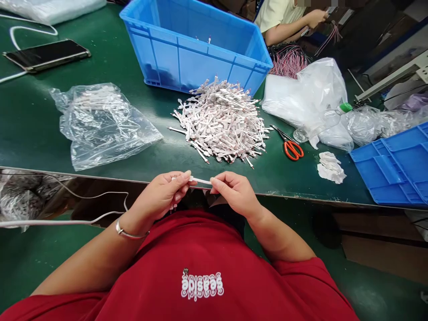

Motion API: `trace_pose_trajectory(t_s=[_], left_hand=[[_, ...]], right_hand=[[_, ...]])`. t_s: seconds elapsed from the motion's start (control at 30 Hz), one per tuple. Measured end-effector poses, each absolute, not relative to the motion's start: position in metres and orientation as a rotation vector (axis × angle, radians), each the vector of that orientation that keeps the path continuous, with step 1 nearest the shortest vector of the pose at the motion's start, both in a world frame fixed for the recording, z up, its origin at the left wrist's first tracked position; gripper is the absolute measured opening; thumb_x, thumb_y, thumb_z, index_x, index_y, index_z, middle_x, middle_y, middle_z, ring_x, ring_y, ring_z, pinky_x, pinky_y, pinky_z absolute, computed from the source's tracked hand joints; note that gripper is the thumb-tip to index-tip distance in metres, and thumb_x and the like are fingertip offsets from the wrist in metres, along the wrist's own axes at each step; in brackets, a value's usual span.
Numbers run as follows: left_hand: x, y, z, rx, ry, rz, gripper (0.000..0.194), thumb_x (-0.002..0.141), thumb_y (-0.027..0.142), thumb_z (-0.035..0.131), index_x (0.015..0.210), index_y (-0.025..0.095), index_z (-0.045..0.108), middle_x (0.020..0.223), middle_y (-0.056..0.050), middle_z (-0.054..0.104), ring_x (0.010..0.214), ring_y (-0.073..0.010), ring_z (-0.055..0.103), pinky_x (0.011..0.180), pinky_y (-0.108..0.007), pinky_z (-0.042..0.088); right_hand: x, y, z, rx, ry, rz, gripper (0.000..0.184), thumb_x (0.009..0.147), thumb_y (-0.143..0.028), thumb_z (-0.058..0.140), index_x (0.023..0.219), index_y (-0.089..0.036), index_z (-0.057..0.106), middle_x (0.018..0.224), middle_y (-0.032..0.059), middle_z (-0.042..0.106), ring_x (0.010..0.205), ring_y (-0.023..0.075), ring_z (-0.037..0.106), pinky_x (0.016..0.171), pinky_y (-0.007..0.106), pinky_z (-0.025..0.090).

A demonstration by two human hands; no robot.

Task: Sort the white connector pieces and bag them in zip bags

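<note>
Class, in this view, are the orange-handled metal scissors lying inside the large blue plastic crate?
No, the orange-handled metal scissors lie on the green work table, well apart from the blue plastic crate.

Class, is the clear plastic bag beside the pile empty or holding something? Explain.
Holding something: pale strips show through the clear plastic bag.

Left hand (pixel 158 198), right hand (pixel 236 195), both pinching

White strip (pixel 200 180) partly hidden between the left hand (pixel 157 197) and right hand (pixel 234 192), its far end unclear, pieces in the heap (pixel 219 120) too small to tell, perhaps sleeved wires, blue tray (pixel 393 165) cut off by the right edge, co-worker's arm (pixel 287 29) cut off at the top edge
</note>
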State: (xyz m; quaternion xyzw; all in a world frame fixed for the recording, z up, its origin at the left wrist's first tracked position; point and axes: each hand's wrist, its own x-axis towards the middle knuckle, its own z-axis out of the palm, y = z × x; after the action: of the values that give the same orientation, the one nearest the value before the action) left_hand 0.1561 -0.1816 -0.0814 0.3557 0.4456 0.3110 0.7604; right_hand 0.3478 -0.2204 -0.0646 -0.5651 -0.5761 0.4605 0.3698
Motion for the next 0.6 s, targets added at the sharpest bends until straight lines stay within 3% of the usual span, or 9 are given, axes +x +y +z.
trace_pose_trajectory(t_s=[0.13,0.2,0.27,0.33,0.4,0.5,0.6], left_hand=[[0.157,-0.183,-0.085,0.575,0.931,0.836,0.025,0.070,0.034,0.074,0.079,0.012,0.066,0.057,0.004,0.045,0.042,-0.0022,0.034,0.035,-0.012,0.023],[0.158,-0.183,-0.083,0.442,0.873,0.899,0.020,0.074,0.031,0.069,0.070,0.013,0.061,0.058,0.004,0.045,0.043,-0.0033,0.037,0.035,-0.013,0.027],[0.158,-0.184,-0.078,0.320,0.843,0.907,0.028,0.081,0.030,0.061,0.061,0.014,0.051,0.060,0.002,0.046,0.047,-0.0056,0.044,0.037,-0.014,0.035],[0.158,-0.185,-0.072,0.239,0.902,0.863,0.029,0.087,0.028,0.052,0.062,0.014,0.048,0.068,-0.001,0.053,0.055,-0.0086,0.053,0.045,-0.018,0.046],[0.156,-0.185,-0.067,0.225,0.991,0.811,0.021,0.089,0.023,0.048,0.071,0.014,0.051,0.075,-0.003,0.058,0.058,-0.0099,0.057,0.052,-0.023,0.053],[0.152,-0.186,-0.066,0.285,0.972,0.785,0.006,0.083,0.015,0.057,0.079,0.014,0.053,0.073,-0.001,0.056,0.052,-0.0070,0.052,0.040,-0.014,0.043],[0.148,-0.186,-0.071,0.397,0.932,0.797,0.021,0.072,0.016,0.071,0.084,0.014,0.054,0.068,0.002,0.051,0.047,-0.0042,0.043,0.031,-0.009,0.024]], right_hand=[[0.343,-0.212,-0.068,-1.313,-1.758,1.274,0.029,0.090,-0.040,0.050,0.076,-0.018,0.063,0.070,0.0005,0.066,0.064,0.0118,0.058,0.063,0.024,0.046],[0.340,-0.198,-0.074,-1.420,-1.896,0.994,0.029,0.091,-0.039,0.050,0.076,-0.018,0.063,0.073,0.0019,0.066,0.070,0.0138,0.058,0.069,0.026,0.046],[0.335,-0.181,-0.083,-1.633,-1.954,0.537,0.022,0.090,-0.035,0.054,0.078,-0.017,0.062,0.079,0.0051,0.065,0.079,0.0176,0.056,0.077,0.030,0.043],[0.331,-0.165,-0.091,-1.791,-2.014,0.244,0.015,0.087,-0.029,0.059,0.083,-0.016,0.061,0.087,0.0085,0.064,0.087,0.0216,0.054,0.082,0.034,0.041],[0.328,-0.156,-0.096,-1.871,-2.087,0.149,0.012,0.088,-0.026,0.057,0.083,-0.015,0.060,0.088,0.0101,0.063,0.088,0.0235,0.052,0.081,0.035,0.040],[0.330,-0.159,-0.098,-1.836,-2.178,0.081,0.013,0.091,-0.024,0.052,0.084,-0.015,0.059,0.087,0.0106,0.061,0.086,0.0237,0.050,0.079,0.035,0.040],[0.340,-0.173,-0.096,-1.692,-2.237,0.007,0.018,0.094,-0.024,0.046,0.082,-0.016,0.057,0.084,0.0098,0.059,0.081,0.0225,0.049,0.077,0.034,0.041]])
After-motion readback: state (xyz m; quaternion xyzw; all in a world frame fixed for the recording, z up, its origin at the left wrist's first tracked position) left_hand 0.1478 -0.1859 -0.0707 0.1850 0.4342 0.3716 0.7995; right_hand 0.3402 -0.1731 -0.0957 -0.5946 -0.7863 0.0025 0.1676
